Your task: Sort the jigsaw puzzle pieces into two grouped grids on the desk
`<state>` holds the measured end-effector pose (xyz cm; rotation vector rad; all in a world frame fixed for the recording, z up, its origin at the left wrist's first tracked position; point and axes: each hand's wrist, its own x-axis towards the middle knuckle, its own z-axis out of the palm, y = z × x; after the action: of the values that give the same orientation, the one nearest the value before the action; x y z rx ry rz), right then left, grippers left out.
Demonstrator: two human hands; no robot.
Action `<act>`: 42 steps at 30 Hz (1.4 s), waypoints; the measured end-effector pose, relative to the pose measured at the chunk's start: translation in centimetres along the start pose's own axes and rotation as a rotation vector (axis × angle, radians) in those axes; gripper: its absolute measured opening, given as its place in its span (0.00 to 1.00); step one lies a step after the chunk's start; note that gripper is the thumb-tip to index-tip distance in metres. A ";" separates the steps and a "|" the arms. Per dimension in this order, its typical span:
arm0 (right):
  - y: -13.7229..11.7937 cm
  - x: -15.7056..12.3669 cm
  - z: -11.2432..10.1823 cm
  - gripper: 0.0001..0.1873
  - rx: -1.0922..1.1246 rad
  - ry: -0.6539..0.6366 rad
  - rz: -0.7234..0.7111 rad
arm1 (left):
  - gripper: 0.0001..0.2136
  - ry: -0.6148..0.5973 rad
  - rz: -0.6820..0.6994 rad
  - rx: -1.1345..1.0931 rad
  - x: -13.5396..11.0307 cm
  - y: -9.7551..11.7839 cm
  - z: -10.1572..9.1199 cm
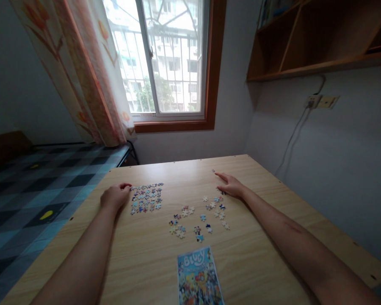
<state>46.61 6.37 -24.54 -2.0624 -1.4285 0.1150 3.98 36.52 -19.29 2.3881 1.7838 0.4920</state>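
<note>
Through the head camera I see both bare hands out over a wood-grain surface (139, 258). The left hand (112, 197) is partly curled, with the index finger and thumb reaching to the upper left corner of a block of jigsaw pieces laid in rows (140, 209). The fingertips are at the corner piece, but at this size I cannot tell whether they pinch it or only touch it. The right hand (231, 185) is open, palm down, with a clear gap between the extended index finger and the thumb. I see nothing gripped in it; the index fingertip is just beside a single jigsaw piece (213, 170) near the far edge, and a few pieces lie close under the thumb.

Both arms stretch forward from the near corners, the left forearm angling inward to the right, the right one slanting inward to the left. Between them, scattered jigsaw pieces (203, 217) lie loosely right of the rows, and nearer me is the Bluey picture sheet (199, 277).
</note>
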 end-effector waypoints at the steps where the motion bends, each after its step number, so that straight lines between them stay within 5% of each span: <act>1: 0.0 0.1 0.1 0.38 0.009 0.012 0.002 | 0.19 0.001 0.000 0.000 0.0 0.0 0.0; 12: 2.1 5.0 0.6 0.11 -0.049 0.176 0.250 | 0.21 0.005 -0.008 0.014 -0.1 0.0 0.1; 20: 2.7 7.3 1.0 0.15 -0.069 0.181 0.258 | 0.20 0.019 -0.045 -0.010 -0.3 0.4 0.0; 42: 1.6 6.1 0.9 0.15 -0.171 0.074 0.040 | 0.20 0.016 -0.052 0.006 0.2 0.1 0.4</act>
<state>50.07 11.74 -24.45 -2.2100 -1.3938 -0.0694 4.28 36.76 -19.58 2.3416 1.8507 0.5019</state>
